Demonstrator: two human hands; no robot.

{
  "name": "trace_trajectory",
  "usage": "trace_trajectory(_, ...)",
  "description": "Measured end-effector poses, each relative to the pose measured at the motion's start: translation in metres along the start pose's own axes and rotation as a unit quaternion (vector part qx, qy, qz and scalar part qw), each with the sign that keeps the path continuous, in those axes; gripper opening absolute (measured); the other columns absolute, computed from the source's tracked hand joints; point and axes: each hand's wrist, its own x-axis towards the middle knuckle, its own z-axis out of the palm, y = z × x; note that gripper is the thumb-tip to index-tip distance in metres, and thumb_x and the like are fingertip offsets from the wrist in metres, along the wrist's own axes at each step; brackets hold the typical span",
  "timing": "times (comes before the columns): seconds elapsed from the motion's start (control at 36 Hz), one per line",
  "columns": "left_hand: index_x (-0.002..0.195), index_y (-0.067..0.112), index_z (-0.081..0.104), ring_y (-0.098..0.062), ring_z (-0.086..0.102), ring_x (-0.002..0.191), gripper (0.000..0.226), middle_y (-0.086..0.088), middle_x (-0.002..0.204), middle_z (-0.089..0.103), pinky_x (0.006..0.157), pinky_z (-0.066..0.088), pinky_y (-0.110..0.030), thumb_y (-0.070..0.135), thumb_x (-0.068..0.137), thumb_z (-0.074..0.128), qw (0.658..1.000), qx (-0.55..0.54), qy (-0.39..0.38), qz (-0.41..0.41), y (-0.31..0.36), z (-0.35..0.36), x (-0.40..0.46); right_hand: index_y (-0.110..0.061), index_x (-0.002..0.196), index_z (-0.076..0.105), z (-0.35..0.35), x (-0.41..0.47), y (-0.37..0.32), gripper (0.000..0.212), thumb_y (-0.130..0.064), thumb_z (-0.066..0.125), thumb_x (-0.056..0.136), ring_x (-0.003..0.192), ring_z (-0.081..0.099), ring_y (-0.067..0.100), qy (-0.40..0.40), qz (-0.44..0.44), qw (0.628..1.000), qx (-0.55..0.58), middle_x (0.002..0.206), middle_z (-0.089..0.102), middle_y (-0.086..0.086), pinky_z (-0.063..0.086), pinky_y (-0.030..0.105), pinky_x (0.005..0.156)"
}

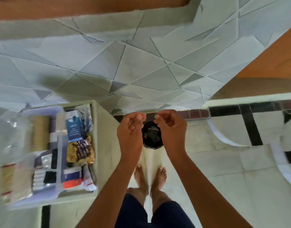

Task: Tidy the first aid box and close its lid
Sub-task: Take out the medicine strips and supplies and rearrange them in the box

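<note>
While both hands hang out in front of me over the floor, I see the left hand with its fingers curled in and the right hand curled the same way, fingertips of the two almost meeting; whether either pinches something small I cannot tell. Directly below the gap between them stands a black bin on the pale tiled floor, with bare feet nearer to me. The first aid box sits well to the left, open, resting on a patterned mattress; inside it I make out a blue-and-white carton, a gold-and-purple foil packet and an orange-and-white box.
</note>
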Motion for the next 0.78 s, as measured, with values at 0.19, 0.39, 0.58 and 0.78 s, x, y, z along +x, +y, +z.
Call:
trace_trajectory(0.19,0.104,0.013,0.068,-0.019,0.071,0.098,0.013,0.000,0.100,0.075,0.090,0.057,-0.050,0.016,0.100,0.057,0.997,0.009,0.054,0.050,0.055,-0.087,-0.048,-0.020,0.091,0.070,0.025,-0.081,-0.062,0.012,-0.009,0.072,0.089,0.080,0.071,0.013,-0.079,-0.041,0.995,0.037,0.083,0.074,-0.003,0.056,0.024,0.078)
trace_trajectory(0.39,0.103,0.009,0.070,-0.016,0.072,0.097,0.013,0.001,0.098,0.076,0.085,0.059,-0.032,0.014,0.098,0.059,0.995,0.008,0.082,0.064,0.056,-0.182,-0.065,-0.016,0.090,0.072,0.087,-0.142,-0.075,0.013,-0.003,0.072,0.088,0.078,0.070,0.010,-0.130,-0.087,0.987,0.033,0.082,0.074,-0.006,0.054,0.017,0.074)
trace_trajectory(0.58,0.103,0.005,0.068,-0.021,0.072,0.095,0.013,-0.005,0.098,0.075,0.083,0.060,-0.035,0.011,0.098,0.058,0.995,0.010,0.063,0.077,0.046,-0.285,-0.056,-0.020,0.092,0.070,0.158,-0.191,-0.059,0.010,-0.010,0.070,0.091,0.083,0.072,0.014,-0.126,-0.092,0.988,-0.016,0.086,0.074,-0.007,0.061,0.034,0.079)
trace_trajectory(0.78,0.098,0.011,0.069,-0.020,0.072,0.091,0.013,-0.002,0.093,0.076,0.083,0.059,-0.040,0.003,0.094,0.060,0.994,0.037,0.075,0.066,0.020,-0.380,-0.031,-0.032,0.084,0.067,0.216,-0.226,-0.048,0.026,-0.008,0.072,0.089,0.082,0.072,0.011,-0.091,-0.083,0.991,-0.043,0.084,0.074,-0.010,0.062,0.032,0.076)
